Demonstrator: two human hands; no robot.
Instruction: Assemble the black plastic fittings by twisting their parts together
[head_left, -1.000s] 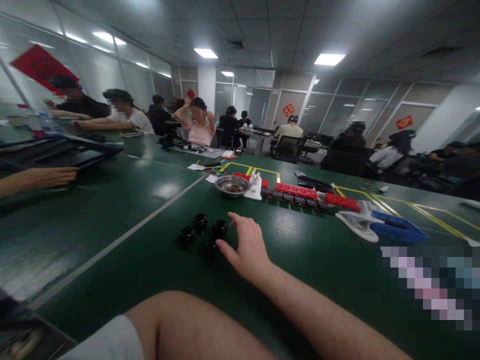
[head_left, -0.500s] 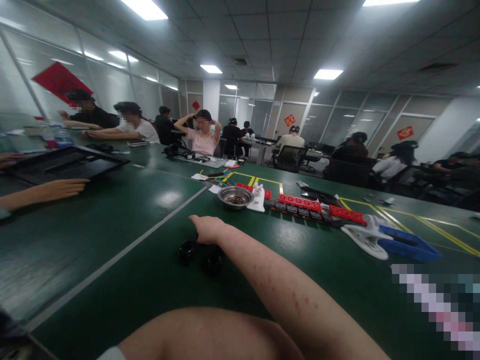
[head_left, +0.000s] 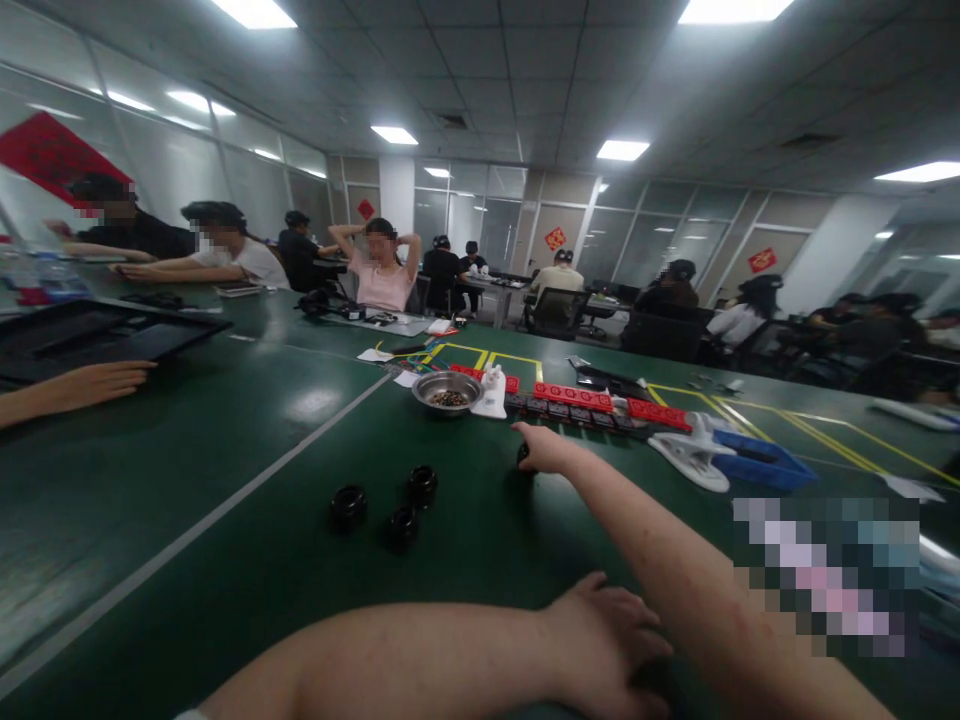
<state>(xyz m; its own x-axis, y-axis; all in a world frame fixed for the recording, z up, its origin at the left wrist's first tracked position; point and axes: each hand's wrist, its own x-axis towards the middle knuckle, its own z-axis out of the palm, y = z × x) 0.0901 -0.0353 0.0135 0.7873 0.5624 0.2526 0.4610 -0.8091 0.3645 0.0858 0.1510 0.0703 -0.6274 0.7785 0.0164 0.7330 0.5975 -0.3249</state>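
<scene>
clock: twelve is being taken as straight ahead of the wearer.
right hand (head_left: 546, 449): it is being held well out over the tabletop (head_left: 262, 590), part closed, and a held ring (head_left: 523, 455), black, is apparently being grasped by it.
held ring: it is being held at the hand's nine o'clock side, by the fingertips; whether the tabletop is being touched cannot be told.
other black rings: between eight and nine o'clock from the right hand, a loose trio is being formed by the left ring (head_left: 349, 508), the far ring (head_left: 422, 485) and the near ring (head_left: 403, 525), none being touched by a hand.
nearer hand: the trio is being neared more by the right one, apparently.
long axis: none is being shown; round shapes are being seen.
left hand (head_left: 611, 640): at five o'clock from the right hand, it is being held with fingers loosely bent; whether anything is being gripped cannot be told.
metal bowl (head_left: 450, 382): at ten o'clock from the right hand, small pieces are being contained.
red blocks (head_left: 574, 397): toward one o'clock, a row is being formed.
</scene>
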